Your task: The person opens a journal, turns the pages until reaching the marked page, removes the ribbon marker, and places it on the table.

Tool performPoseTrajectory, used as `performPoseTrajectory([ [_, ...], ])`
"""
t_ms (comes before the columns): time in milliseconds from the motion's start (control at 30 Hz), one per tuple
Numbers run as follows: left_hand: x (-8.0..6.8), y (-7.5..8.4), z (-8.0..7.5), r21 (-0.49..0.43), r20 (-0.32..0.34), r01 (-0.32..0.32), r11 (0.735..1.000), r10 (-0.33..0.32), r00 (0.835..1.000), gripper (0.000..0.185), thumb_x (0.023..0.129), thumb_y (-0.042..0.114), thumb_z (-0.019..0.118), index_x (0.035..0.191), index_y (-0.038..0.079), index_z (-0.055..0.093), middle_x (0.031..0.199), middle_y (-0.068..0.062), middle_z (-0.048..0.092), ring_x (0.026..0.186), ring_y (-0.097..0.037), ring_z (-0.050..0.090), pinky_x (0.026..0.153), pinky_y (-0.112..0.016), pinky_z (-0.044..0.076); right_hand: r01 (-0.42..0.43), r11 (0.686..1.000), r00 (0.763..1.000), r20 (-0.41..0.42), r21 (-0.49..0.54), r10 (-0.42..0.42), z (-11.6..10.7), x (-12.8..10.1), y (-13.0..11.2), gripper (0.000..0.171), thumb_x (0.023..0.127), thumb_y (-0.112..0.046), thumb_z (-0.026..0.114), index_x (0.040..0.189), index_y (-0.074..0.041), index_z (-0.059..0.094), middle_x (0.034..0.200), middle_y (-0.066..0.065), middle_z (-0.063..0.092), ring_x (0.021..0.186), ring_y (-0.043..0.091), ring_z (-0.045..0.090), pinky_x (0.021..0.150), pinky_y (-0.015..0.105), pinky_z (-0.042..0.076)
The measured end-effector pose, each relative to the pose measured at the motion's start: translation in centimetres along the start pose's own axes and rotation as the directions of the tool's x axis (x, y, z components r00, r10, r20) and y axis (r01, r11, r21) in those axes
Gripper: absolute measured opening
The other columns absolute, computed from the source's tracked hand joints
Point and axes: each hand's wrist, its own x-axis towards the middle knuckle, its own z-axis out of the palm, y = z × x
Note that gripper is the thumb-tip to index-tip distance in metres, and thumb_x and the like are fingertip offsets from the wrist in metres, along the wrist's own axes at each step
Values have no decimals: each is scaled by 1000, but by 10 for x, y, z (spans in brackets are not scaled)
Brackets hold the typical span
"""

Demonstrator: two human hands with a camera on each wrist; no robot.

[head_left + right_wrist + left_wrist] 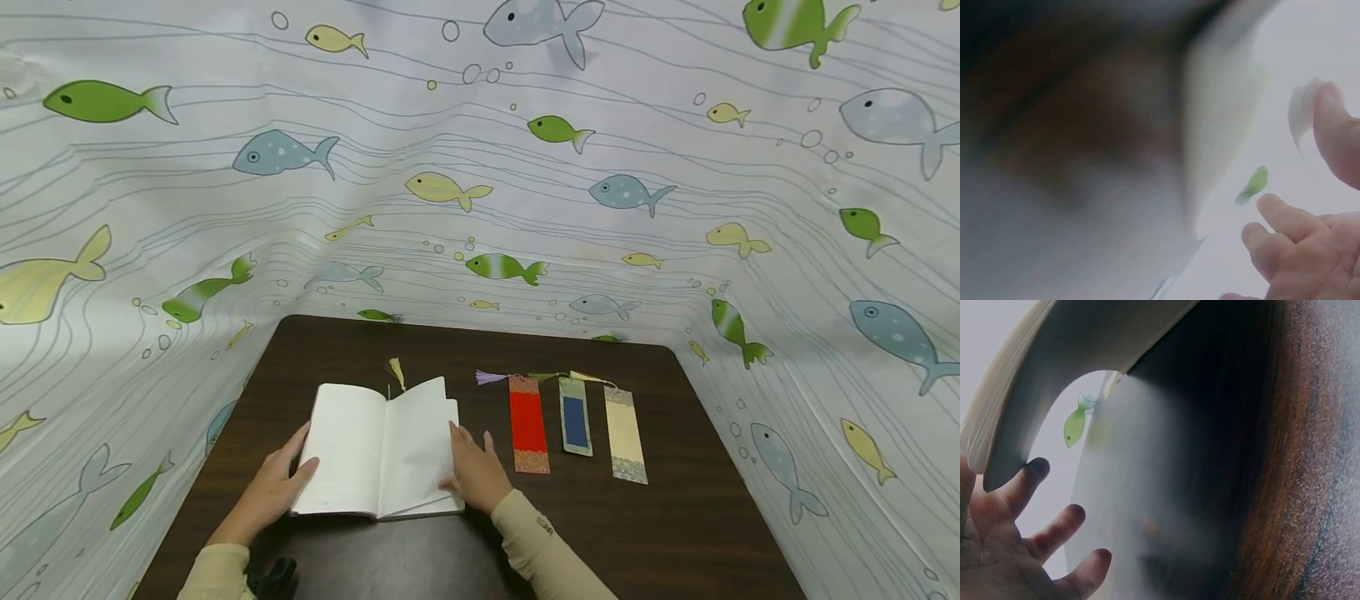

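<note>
An open notebook [341, 450] with white pages lies before me, a yellow tassel [397, 372] sticking out past its top edge. My left hand [273, 483] grips the notebook's left edge, thumb over the page. In the left wrist view, fingers [1060, 531] spread below the raised dark cover [1041, 381]. At the right side, my right hand [480, 471] pinches the outer edge of a lifted page [416, 450], thumb on its face. The right wrist view shows the thumb [1335, 131] against the curling paper [1300, 112], with other fingers apart from it.
Three tasselled bookmarks lie right of the notebook: a red one [529, 425], a blue and green one [576, 421] and a cream one [625, 433]. They rest on a dark wooden table [697, 517]. A fish-patterned sheet [525, 225] surrounds the table's back and sides.
</note>
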Motion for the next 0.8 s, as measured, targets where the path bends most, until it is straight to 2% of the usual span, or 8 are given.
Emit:
performPoseTrajectory([
  [100,1,0,-1,2,1,6,1000,-6,1000,72,107,28,52,160,-3,15,158,-38,21,142,-59,23,106,-75,26,26,960,998,50,280,-42,-12,3,-6,93,93,-37,74,159,3,22,158,14,41,142,25,46,117,59,29],
  [200,1,2,-1,7,7,22,1000,-22,1000,71,108,30,51,160,-3,15,158,-38,21,142,-59,23,107,-75,26,96,820,980,89,564,-175,-23,6,-11,92,101,-49,57,162,0,10,166,13,24,148,25,35,120,47,29],
  [267,0,3,-1,9,4,29,1000,-29,1000,70,109,32,48,160,-4,16,158,-39,21,142,-60,23,107,-75,26,141,748,951,121,648,-284,-28,6,-16,99,98,-68,40,162,-1,5,168,14,17,151,26,27,120,40,28],
  [333,0,4,-1,7,-6,21,1000,-21,1000,67,110,33,43,159,-5,18,157,-40,22,141,-60,24,107,-75,26,209,725,905,151,657,-397,-29,7,-21,110,88,-82,23,163,-4,5,170,13,11,154,24,18,122,37,24],
  [400,0,4,-1,-6,-21,0,1000,0,1000,63,112,32,37,158,-7,20,155,-41,25,140,-61,25,106,-75,26,270,740,861,188,616,-472,-27,8,-27,116,81,-88,16,164,-7,8,170,12,10,155,23,15,122,41,23],
  [500,0,4,-1,-43,-34,-39,998,37,999,59,113,31,26,156,-11,23,154,-42,26,140,-62,25,107,-75,25,326,776,824,240,539,-513,-21,8,-38,94,94,-75,31,164,-13,18,171,7,9,156,20,10,122,54,20],
  [633,-2,7,-3,-95,-26,-57,994,55,998,59,114,30,20,156,-11,22,156,-41,22,141,-63,19,106,-77,21,352,832,821,285,430,-495,-12,8,-52,67,103,-42,57,161,-18,31,171,1,12,156,17,8,118,66,17],
  [800,0,6,-3,-49,-4,-37,998,37,999,66,111,34,40,159,-7,17,156,-42,22,140,-63,24,104,-77,25,360,857,830,293,367,-475,-2,9,-60,61,103,-42,58,158,-24,39,170,-5,16,156,16,11,117,67,17],
])
